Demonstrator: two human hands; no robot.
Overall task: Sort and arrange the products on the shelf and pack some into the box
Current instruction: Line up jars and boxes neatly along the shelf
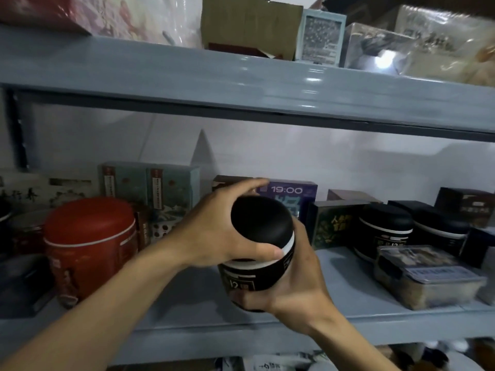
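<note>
A black round tin (261, 236) with a domed lid and a white band is held tilted in front of the middle shelf (348, 285). My left hand (217, 228) grips its lid, fingers curled over the top and thumb on the white band. My right hand (297, 285) holds the tin's body from below and behind. Two more black tins (384, 231) (439, 231) stand on the shelf at the right. A red round tin (89, 245) stands at the left.
Boxes line the shelf's back: teal ones (150, 188), a purple "19:00" box (289, 194), a dark green one (332, 226). A clear plastic food container (426, 274) lies at the front right. The upper shelf (241, 84) carries cartons and wrapped packs.
</note>
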